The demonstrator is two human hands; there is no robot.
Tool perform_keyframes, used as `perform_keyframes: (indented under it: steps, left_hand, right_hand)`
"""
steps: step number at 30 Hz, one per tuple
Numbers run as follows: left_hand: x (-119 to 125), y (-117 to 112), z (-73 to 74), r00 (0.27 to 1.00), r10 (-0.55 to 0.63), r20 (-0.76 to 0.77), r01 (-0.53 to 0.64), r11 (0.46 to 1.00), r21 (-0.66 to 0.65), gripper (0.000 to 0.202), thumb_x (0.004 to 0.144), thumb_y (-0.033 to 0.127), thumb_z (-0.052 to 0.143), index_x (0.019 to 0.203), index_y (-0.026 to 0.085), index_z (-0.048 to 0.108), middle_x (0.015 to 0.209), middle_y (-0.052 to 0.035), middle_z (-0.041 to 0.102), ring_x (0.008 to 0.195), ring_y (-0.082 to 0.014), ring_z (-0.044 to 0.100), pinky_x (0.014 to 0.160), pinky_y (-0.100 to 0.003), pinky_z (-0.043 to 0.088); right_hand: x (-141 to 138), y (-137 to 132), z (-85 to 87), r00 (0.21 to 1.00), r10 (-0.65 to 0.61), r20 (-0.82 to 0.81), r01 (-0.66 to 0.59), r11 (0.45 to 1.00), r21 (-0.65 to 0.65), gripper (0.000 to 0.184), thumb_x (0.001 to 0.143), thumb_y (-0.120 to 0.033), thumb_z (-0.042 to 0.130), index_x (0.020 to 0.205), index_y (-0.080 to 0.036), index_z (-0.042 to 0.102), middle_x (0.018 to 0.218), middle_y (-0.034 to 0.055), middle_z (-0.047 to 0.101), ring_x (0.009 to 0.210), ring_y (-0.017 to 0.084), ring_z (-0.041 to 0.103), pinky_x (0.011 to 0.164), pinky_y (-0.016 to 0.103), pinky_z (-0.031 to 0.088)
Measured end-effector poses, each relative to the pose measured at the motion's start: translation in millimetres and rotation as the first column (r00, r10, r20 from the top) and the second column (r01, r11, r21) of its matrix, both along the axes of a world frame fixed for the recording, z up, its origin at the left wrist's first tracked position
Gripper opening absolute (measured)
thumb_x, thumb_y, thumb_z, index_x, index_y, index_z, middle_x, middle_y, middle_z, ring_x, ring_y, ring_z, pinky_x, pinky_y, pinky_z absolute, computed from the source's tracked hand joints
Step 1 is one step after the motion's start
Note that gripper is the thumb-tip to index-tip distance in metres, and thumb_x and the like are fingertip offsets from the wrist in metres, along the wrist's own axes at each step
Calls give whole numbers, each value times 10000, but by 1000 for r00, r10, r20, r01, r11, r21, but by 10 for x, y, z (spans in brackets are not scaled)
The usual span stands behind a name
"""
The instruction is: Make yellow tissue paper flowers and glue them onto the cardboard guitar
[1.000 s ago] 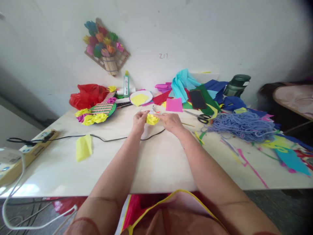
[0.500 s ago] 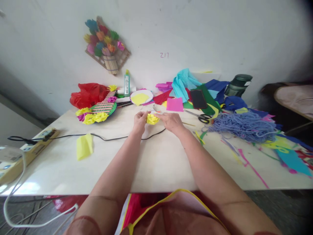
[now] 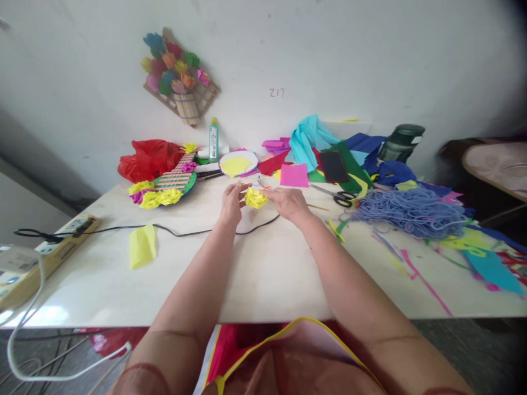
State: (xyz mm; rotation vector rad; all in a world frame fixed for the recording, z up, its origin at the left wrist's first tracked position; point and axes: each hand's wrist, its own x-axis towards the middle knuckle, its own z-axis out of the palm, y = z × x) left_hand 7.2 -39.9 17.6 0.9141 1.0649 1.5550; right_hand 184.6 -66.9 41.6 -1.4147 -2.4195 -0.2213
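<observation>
A crumpled yellow paper flower [image 3: 256, 198] is held above the middle of the table. My right hand [image 3: 289, 202] pinches it from the right with closed fingers. Just left of the flower is my left hand [image 3: 233, 202], its fingers loosely apart and their tips close to the petals; whether one still touches cannot be made out. Behind the flower, partly hidden, lies a small metal and orange item [image 3: 260, 184]. A black cable [image 3: 193, 234] runs across the table below my hands.
Scissors [image 3: 343, 198], a phone [image 3: 334, 166], pink paper [image 3: 294, 175] and a blue yarn heap [image 3: 411, 213] lie right. Left are a flower-decorated plate [image 3: 193, 185], yellow paper [image 3: 142, 247] and a power strip [image 3: 66, 247]. A glue bottle [image 3: 213, 141] stands behind.
My left hand has loosened its fingers and drawn slightly left from the yellow paper flower. My right hand stays in nearly the same place with it.
</observation>
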Motion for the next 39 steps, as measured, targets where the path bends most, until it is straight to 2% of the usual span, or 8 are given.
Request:
perform_keyframes:
  steps: [3,6,10,16,27,36,39]
  left_hand:
    - [-15,-19,26,995,-90,-34,90,996,-9,385,577,370,712,880,206,540,1010,-65,721,673,-147,632,559,-250,479]
    - [-39,-46,23,978,-186,-90,190,981,43,409,579,314,676,960,224,555,1001,-42,723,747,-168,652,603,-258,491]
    - [-51,-78,11,949,-249,-194,271,958,95,366,552,262,684,898,206,580,940,-28,708,747,-169,644,592,-254,486]
    - [-23,-58,-8,950,-227,-214,253,962,100,317,490,241,724,775,179,600,676,13,632,594,-132,590,554,-247,461]
    - [-21,-42,-35,959,-206,-196,228,969,93,310,477,241,742,746,182,599,632,27,628,544,-114,564,503,-223,425]
    - [-3,-43,-34,969,-176,-173,194,977,92,316,476,240,743,754,179,605,657,11,631,560,-119,569,486,-213,392]
    - [-8,-37,-43,972,-168,-163,185,978,92,302,478,232,736,745,182,605,656,15,631,554,-114,564,475,-205,380]
  right_hand:
    - [11,3,-3,1000,1,-19,-1,1000,10,491,931,-162,387,1348,-335,579,1044,60,734,859,200,652,670,277,383]
    - [19,-6,10,1000,-5,-8,5,1000,3,493,928,-154,392,1345,-334,582,1035,61,735,865,199,653,665,275,378]
    - [20,-21,32,999,-4,37,5,1000,-12,505,929,-155,389,1365,-344,558,1052,63,732,860,201,653,658,280,369]
    - [28,-15,35,998,13,69,-10,999,-32,513,933,-160,372,1379,-351,540,1052,56,731,855,206,653,655,283,370]
    - [54,-6,11,999,31,30,-30,999,-27,523,914,-136,397,1374,-331,550,1066,49,739,895,212,670,693,279,409]
    - [55,94,-103,967,34,-254,-34,999,4,349,925,-248,494,1212,-301,686,1156,36,732,1012,191,678,817,274,471]
    - [55,111,-116,948,7,-319,-12,1000,-13,283,904,-270,538,1101,-277,741,1111,42,748,990,193,688,803,272,476]
